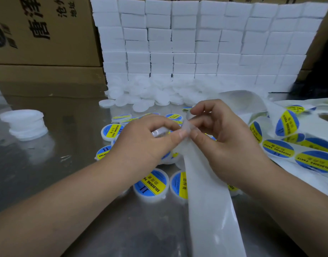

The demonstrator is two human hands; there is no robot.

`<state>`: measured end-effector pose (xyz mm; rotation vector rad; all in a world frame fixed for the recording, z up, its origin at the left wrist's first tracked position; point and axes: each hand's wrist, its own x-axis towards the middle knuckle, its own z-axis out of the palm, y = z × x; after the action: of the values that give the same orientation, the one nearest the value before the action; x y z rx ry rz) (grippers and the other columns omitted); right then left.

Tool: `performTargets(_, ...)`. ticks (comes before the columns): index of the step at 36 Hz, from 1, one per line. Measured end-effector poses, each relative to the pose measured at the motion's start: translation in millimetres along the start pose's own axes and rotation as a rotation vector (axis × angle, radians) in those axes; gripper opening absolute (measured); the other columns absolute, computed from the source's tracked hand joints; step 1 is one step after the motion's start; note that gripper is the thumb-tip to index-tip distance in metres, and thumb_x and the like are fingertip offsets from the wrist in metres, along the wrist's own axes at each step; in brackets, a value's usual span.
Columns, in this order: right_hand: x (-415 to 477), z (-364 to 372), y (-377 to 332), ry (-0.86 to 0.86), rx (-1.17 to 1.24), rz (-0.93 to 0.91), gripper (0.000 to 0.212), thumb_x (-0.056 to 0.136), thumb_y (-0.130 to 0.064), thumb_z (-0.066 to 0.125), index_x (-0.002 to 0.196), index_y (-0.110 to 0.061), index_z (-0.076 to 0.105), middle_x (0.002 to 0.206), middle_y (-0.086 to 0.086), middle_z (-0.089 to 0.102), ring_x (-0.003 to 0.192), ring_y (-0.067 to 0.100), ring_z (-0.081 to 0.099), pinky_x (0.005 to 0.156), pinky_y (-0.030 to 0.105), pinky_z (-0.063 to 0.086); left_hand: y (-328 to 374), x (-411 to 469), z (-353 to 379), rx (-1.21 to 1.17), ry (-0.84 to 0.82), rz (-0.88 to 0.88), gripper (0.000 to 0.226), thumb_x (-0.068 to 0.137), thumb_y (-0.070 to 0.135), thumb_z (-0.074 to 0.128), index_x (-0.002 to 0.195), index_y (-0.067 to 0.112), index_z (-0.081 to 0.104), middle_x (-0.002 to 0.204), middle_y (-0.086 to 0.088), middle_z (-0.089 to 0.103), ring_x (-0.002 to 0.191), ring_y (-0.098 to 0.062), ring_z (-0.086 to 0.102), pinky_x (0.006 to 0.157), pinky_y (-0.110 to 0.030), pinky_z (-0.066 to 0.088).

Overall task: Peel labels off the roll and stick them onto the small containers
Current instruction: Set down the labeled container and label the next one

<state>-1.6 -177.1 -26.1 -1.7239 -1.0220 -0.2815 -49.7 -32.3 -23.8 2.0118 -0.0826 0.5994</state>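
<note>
My left hand [148, 138] grips a small clear container [159, 131], mostly hidden by its fingers. My right hand [220, 134] pinches the white backing strip [209, 201], which runs from my fingers down to the bottom edge. Both thumbs meet at the strip's bend. Round blue and yellow labels [278, 148] sit on the strip's stretch curling to the right. Several labelled containers [152, 184] lie on the metal table under my hands. A heap of unlabelled white containers [150, 97] lies behind them.
A wall of stacked white boxes [196, 43] stands at the back. Cardboard cartons [42, 34] fill the back left. A short stack of white lids [24, 125] sits on the metal table [76, 182] at left.
</note>
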Motion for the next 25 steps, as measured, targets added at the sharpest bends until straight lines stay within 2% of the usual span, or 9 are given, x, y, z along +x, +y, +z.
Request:
performTargets(2, 0.3, -1.6, 0.9, 0.027, 0.0, 0.006, 0.041, 0.078, -0.02, 0.05, 0.084, -0.06, 0.044, 0.079, -0.024, 0.063, 0.079, 0.001, 0.061, 0.075, 0.019, 0.045, -0.8, 4.0, -1.3, -0.054, 0.045, -0.07, 0.008, 0.072, 0.04, 0.063, 0.069, 0.034, 0.068, 0.065, 0.024, 0.064, 0.062, 0.006, 0.058, 0.057, -0.005, 0.042)
performTargets(4, 0.5, -2.3, 1.6, 0.049, -0.012, 0.017, 0.04, 0.077, -0.021, 0.049, 0.084, -0.06, 0.044, 0.079, -0.023, 0.063, 0.079, 0.002, 0.06, 0.075, 0.022, 0.045, -5.6, 9.5, -4.5, -0.085, 0.149, -0.136, 0.013, 0.078, 0.041, 0.063, 0.067, 0.037, 0.068, 0.061, 0.027, 0.062, 0.061, 0.001, 0.06, 0.057, -0.011, 0.045)
performTargets(7, -0.4, -1.9, 2.1, 0.09, -0.009, 0.028, 0.034, 0.075, -0.017, 0.048, 0.087, -0.049, 0.047, 0.081, -0.022, 0.061, 0.073, 0.003, 0.059, 0.074, 0.022, 0.047, -10.8, 17.0, -12.2, -0.148, 0.333, -0.214, 0.021, 0.082, 0.047, 0.059, 0.064, 0.041, 0.066, 0.062, 0.018, 0.064, 0.055, -0.003, 0.058, 0.048, -0.014, 0.044)
performTargets(10, -1.4, -4.1, 1.1, 0.178, -0.058, 0.011, 0.039, 0.073, -0.011, 0.046, 0.09, -0.046, 0.046, 0.091, -0.036, 0.053, 0.061, 0.0, 0.051, 0.064, 0.01, 0.04, -12.9, 23.0, -18.2, -0.173, 0.469, -0.247, 0.027, 0.084, 0.049, 0.056, 0.064, 0.033, 0.064, 0.062, 0.012, 0.061, 0.051, -0.008, 0.052, 0.044, -0.015, 0.04)
performTargets(15, -2.3, -8.0, -5.2, 0.274, -0.252, -0.052, 0.054, 0.074, -0.002, 0.048, 0.095, -0.052, 0.043, 0.114, -0.034, 0.043, 0.062, 0.011, 0.055, 0.059, 0.009, 0.039, -10.1, 16.0, -14.9, -0.025, 0.42, -0.122, 0.027, 0.077, 0.054, 0.058, 0.07, 0.028, 0.062, 0.059, 0.026, 0.058, 0.048, 0.005, 0.051, 0.041, -0.005, 0.035)
performTargets(18, -0.1, -11.4, -9.1, 0.319, -0.377, -0.108, 0.053, 0.07, -0.001, 0.045, 0.099, -0.046, 0.049, 0.127, -0.035, 0.03, 0.059, 0.006, 0.056, 0.059, 0.013, 0.041, -7.7, 10.7, -11.5, 0.06, 0.408, -0.043, 0.028, 0.074, 0.054, 0.059, 0.071, 0.026, 0.06, 0.063, 0.012, 0.058, 0.051, 0.008, 0.048, 0.044, -0.004, 0.035)
performTargets(20, 1.6, -13.8, -9.7, 0.307, -0.435, -0.14, 0.049, 0.068, 0.0, 0.044, 0.099, -0.033, 0.062, 0.122, -0.028, 0.042, 0.068, -0.003, 0.056, 0.063, 0.012, 0.04, -6.6, 9.2, -10.9, 0.088, 0.407, -0.019, 0.028, 0.072, 0.054, 0.06, 0.074, 0.026, 0.06, 0.07, 0.007, 0.056, 0.054, 0.008, 0.047, 0.046, -0.006, 0.035)
performTargets(22, 1.3, -13.0, -8.5, 0.255, -0.477, -0.148, 0.042, 0.067, 0.001, 0.044, 0.089, -0.022, 0.071, 0.099, -0.019, 0.057, 0.085, 0.0, 0.057, 0.07, 0.013, 0.042, -5.5, 8.2, -11.2, 0.087, 0.403, -0.011, 0.029, 0.072, 0.054, 0.06, 0.078, 0.025, 0.06, 0.072, 0.007, 0.056, 0.054, 0.01, 0.048, 0.046, -0.006, 0.036)
performTargets(25, -1.9, -8.1, -8.0, 0.182, -0.471, -0.081, 0.034, 0.069, -0.006, 0.044, 0.075, -0.022, 0.073, 0.073, -0.022, 0.057, 0.081, 0.003, 0.056, 0.066, 0.013, 0.042, -3.7, 7.8, -12.3, 0.066, 0.4, -0.01, 0.028, 0.072, 0.052, 0.062, 0.08, 0.025, 0.06, 0.078, 0.01, 0.056, 0.057, 0.013, 0.049, 0.045, -0.003, 0.035)
